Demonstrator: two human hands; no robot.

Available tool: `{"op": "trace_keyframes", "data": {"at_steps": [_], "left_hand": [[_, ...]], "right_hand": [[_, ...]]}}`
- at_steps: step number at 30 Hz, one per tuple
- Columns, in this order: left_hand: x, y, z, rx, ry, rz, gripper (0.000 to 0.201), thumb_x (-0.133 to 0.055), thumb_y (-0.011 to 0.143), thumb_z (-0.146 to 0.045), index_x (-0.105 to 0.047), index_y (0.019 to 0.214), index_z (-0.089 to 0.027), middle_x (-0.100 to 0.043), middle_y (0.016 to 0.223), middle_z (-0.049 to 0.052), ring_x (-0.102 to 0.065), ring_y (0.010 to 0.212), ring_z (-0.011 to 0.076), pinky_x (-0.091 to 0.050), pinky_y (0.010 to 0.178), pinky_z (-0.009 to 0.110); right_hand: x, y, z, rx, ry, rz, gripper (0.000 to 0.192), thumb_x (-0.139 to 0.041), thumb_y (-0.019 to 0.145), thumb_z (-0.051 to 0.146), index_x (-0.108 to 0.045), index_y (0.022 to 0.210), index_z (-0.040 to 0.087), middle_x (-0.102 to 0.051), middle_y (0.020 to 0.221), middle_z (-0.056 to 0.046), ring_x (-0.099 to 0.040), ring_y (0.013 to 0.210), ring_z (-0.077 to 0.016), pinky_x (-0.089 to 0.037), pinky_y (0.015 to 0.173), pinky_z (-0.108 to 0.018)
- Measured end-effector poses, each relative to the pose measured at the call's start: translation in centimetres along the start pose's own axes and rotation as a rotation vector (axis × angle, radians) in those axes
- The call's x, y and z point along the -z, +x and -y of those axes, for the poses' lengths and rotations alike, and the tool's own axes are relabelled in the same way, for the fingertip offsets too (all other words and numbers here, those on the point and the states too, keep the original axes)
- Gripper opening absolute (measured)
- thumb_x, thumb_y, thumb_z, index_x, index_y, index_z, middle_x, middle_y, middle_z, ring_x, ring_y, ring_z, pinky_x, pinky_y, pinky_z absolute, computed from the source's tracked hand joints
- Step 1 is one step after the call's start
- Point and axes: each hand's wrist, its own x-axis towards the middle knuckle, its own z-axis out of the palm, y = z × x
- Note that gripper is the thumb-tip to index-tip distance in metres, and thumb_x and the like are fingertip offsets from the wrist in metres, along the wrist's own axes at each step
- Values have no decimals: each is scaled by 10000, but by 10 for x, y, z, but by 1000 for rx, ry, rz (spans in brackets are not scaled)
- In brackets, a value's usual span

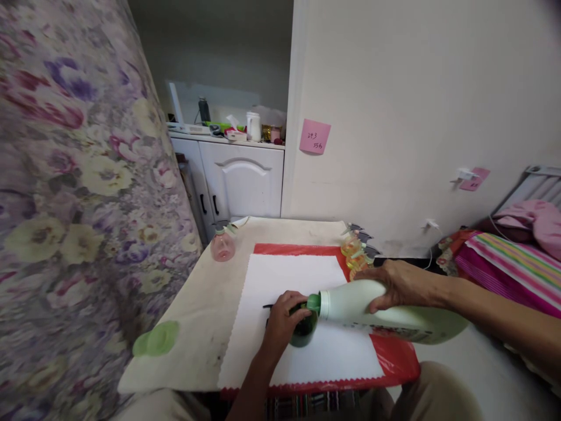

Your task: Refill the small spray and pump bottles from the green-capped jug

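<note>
My right hand grips a large pale green jug, tipped nearly on its side with its mouth to the left. The jug's green spout meets the top of a small dark green bottle. Around the neck of that bottle my left hand is closed, keeping it upright on a white sheet. Whether liquid is flowing cannot be seen, as fingers and spout cover the opening. A light green cap lies on the table's left side.
A red sheet lies beneath the white one on the cream-covered table. At the back left stands a pink spray bottle. Several yellow bottles line the right edge. A floral curtain hangs close on the left.
</note>
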Motion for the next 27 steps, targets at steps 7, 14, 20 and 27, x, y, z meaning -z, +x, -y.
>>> {"op": "trace_keyframes", "data": {"at_steps": [7,14,20,27], "left_hand": [[0,0,-2,7,-14,1,193,-663,725,-233,-729,905,-256,-648,960,42,-603,952,220,-467,871,327],[-1,0,-1,-8,-18,1,193,-662,725,-222,-724,906,-251,-645,942,40,-603,937,220,-468,862,335],[0,0,0,-12,-30,6,192,-664,729,-216,-727,904,-259,-639,940,37,-600,938,220,-462,861,336],[0,0,-2,-5,-25,9,188,-667,729,-217,-725,903,-256,-640,945,30,-604,942,214,-455,865,329]], "right_hand": [[2,1,1,-9,4,13,471,-632,758,567,-649,1102,246,-708,817,-34,-640,699,-197,-430,582,-234],[1,2,1,-13,-13,7,493,-634,759,549,-637,1140,236,-711,798,-35,-642,677,-198,-428,578,-242],[2,1,1,-8,-10,13,477,-634,760,552,-645,1127,246,-719,822,-38,-645,698,-205,-437,598,-246],[2,0,1,-7,-6,7,475,-640,761,549,-643,1127,247,-711,789,-23,-636,678,-191,-424,578,-233]]}}
